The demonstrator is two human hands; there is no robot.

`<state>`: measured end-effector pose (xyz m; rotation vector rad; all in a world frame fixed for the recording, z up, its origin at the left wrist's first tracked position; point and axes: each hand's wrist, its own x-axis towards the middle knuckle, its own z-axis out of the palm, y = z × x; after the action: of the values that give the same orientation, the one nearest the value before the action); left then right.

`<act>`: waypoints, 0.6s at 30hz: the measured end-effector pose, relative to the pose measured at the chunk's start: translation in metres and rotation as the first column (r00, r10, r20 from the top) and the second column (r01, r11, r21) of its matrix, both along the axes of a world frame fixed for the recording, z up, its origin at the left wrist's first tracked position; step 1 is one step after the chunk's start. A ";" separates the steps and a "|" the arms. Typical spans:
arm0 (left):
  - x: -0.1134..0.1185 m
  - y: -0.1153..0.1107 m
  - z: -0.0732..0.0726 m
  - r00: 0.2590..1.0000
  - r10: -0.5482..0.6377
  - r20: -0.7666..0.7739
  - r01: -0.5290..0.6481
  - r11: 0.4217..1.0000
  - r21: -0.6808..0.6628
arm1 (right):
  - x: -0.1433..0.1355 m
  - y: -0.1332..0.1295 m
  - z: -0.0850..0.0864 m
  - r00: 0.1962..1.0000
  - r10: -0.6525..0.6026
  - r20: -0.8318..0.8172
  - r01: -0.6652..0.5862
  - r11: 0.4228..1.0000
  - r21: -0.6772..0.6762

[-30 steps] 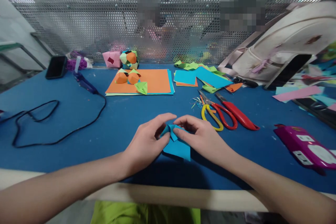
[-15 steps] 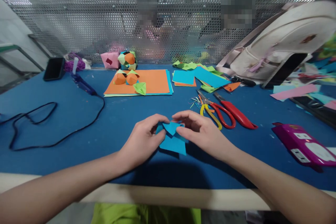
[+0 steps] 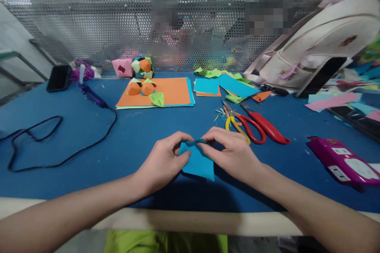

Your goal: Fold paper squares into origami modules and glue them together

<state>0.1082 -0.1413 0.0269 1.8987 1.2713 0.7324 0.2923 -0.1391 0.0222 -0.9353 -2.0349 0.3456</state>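
A piece of blue paper point(image 3: 198, 164) is held above the blue table top, close to its front edge. My left hand point(image 3: 166, 156) pinches its left side between thumb and fingers. On the other side my right hand point(image 3: 227, 148) grips the upper right part, thumb in front and fingers behind. Along the top, between my fingertips, the paper is creased or folded over; the fingers partly hide that edge. The lower part hangs flat toward me.
Beyond my hands lie orange sheets point(image 3: 172, 93) with small folded paper pieces, and a stack of blue squares point(image 3: 207, 86). To the right are scissors point(image 3: 252, 128), a red-handled cutter point(image 3: 268, 127) and a purple power strip point(image 3: 344, 161). A corded glue gun point(image 3: 93, 95) lies left.
The triangular flap at the paper's top has turned up out of sight, leaving a narrow creased edge. My right fingers have closed in toward the left ones.
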 end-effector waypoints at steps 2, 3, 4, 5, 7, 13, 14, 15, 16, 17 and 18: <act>0.000 0.000 0.000 1.000 -0.003 -0.002 0.003 1.000 0.008 | 0.001 0.000 -0.001 0.998 0.029 0.054 -0.035 0.994 0.100; 0.000 0.000 0.000 1.000 -0.007 -0.001 0.007 1.000 0.009 | 0.001 0.000 -0.001 0.995 0.038 0.087 -0.049 0.989 0.138; 0.000 0.000 0.000 1.000 -0.014 0.004 0.013 1.000 0.006 | 0.001 -0.001 -0.001 0.992 0.034 0.117 -0.054 0.984 0.171; 0.000 -0.001 0.000 1.000 -0.023 0.013 0.023 1.000 0.000 | 0.001 -0.001 -0.001 0.990 0.020 0.142 -0.049 0.979 0.200; 0.001 -0.001 0.000 0.999 -0.039 0.034 0.040 0.999 -0.016 | 0.002 -0.002 0.000 0.984 -0.014 0.176 -0.031 0.968 0.249; 0.000 0.000 0.000 0.999 -0.048 -0.003 0.048 0.999 0.001 | 0.003 -0.003 0.000 0.958 -0.021 0.287 -0.059 0.962 0.265; 0.000 0.000 -0.001 0.999 -0.053 -0.005 0.053 0.999 0.005 | 0.003 -0.002 0.000 0.958 -0.021 0.287 -0.057 0.963 0.264; 0.000 0.000 -0.001 0.998 -0.055 -0.006 0.055 0.998 0.009 | 0.003 -0.002 0.000 0.958 -0.021 0.286 -0.057 0.964 0.261; 0.000 0.001 -0.002 0.999 -0.051 -0.006 0.051 0.999 0.011 | 0.003 -0.002 0.000 0.959 -0.019 0.283 -0.057 0.964 0.259; 0.000 0.001 -0.002 0.999 -0.045 -0.006 0.045 0.999 0.009 | 0.003 -0.002 0.000 0.961 -0.014 0.276 -0.059 0.965 0.256; 0.000 0.002 -0.002 0.999 -0.036 -0.006 0.036 0.999 0.006 | 0.003 -0.002 0.000 0.963 -0.004 0.268 -0.066 0.965 0.252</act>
<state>0.1079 -0.1395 0.0245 1.9251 1.2366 0.7128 0.2957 -0.1408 0.0226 -0.8212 -2.2742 -0.0362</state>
